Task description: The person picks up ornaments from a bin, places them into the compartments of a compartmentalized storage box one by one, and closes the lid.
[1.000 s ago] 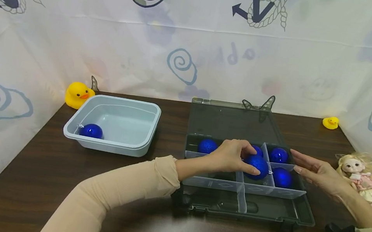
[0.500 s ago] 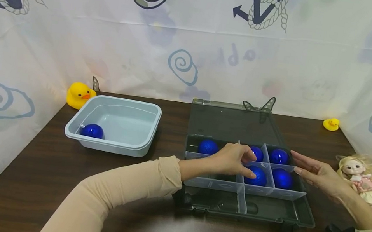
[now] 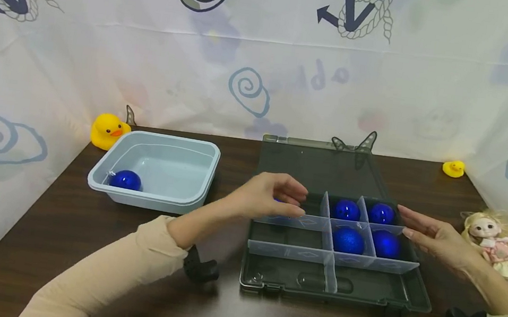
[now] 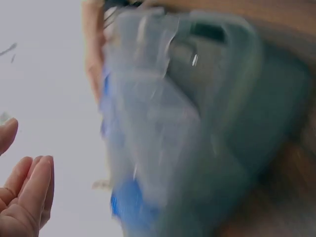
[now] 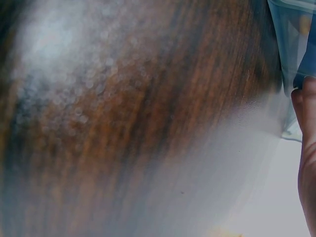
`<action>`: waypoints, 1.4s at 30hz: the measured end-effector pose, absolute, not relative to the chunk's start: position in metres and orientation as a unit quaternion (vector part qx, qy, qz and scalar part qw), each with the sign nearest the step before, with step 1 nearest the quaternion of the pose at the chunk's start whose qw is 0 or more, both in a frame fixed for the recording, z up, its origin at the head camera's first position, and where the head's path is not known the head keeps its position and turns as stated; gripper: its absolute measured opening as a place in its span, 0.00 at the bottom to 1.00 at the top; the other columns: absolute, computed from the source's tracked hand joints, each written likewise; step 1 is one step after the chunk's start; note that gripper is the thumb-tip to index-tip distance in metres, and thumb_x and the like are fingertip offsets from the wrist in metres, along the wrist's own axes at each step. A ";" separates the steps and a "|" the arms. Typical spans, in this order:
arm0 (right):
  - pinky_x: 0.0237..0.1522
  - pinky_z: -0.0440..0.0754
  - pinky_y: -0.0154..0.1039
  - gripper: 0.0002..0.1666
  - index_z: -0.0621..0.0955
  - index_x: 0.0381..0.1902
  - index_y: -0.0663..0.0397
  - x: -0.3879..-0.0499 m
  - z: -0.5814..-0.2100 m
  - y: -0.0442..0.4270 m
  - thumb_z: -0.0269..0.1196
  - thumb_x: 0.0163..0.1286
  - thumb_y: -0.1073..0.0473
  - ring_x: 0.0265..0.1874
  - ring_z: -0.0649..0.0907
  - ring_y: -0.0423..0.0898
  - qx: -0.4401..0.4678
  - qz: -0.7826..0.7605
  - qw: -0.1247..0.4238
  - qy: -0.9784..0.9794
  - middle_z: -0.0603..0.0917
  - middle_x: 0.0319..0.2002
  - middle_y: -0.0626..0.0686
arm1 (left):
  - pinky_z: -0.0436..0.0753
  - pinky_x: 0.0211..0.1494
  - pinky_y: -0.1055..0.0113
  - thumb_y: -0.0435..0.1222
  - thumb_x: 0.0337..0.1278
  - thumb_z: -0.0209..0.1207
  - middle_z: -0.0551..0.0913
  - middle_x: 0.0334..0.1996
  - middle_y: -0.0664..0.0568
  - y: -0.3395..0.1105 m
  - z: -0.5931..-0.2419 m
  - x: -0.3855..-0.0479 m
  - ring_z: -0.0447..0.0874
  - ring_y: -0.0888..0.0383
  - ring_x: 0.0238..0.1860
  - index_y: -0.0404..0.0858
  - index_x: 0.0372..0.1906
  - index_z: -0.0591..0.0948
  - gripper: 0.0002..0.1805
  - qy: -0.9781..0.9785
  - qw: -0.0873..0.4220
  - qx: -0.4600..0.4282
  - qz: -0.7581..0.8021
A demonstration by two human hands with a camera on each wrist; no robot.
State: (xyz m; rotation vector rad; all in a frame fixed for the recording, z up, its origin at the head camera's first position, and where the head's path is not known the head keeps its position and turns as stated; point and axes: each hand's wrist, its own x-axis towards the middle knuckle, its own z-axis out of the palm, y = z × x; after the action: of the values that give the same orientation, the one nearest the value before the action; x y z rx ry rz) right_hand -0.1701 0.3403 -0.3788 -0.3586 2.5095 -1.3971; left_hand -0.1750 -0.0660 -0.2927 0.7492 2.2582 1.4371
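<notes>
In the head view my left hand (image 3: 268, 197), holding nothing, hovers with parted fingers over the left part of a dark see-through divided box (image 3: 288, 278). A glittery blue bauble (image 3: 349, 240) sits in a middle compartment. Shiny blue baubles (image 3: 346, 210) lie behind and to the right of it. Another bauble, at the back left, is almost wholly hidden by my left hand. My right hand (image 3: 440, 241) touches the box's right edge with extended fingers. In the blurred left wrist view, the left fingers (image 4: 37, 192) are apart from the box.
A light blue plastic tub (image 3: 180, 203) with one blue bauble (image 3: 126, 179) stands left of the box. A large rubber duck (image 3: 109, 132) is behind it, a small rubber duck (image 3: 453, 168) at the back right. A doll (image 3: 497, 249) lies right of my right hand.
My left hand lowered the glittery bauble into the middle compartment, let it go and moved left with nothing in it. My right hand stayed at the box's edge.
</notes>
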 end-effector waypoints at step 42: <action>0.16 0.62 0.43 0.31 0.60 0.72 0.45 -0.171 -0.380 0.343 0.51 0.73 0.63 0.25 0.74 0.45 -0.148 -0.481 0.125 0.855 0.71 0.51 0.18 | 0.65 0.65 0.44 0.37 0.61 0.59 0.67 0.62 0.29 -0.334 -0.303 -0.205 0.65 0.34 0.63 0.26 0.62 0.66 0.29 0.920 0.185 0.050 0.343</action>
State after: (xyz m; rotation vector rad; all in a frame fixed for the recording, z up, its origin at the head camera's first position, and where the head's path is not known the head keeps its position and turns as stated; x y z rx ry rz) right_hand -0.1712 0.3428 -0.3802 -0.4301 2.4917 -1.4032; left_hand -0.2049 -0.3336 -0.3030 0.1401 2.5921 0.9672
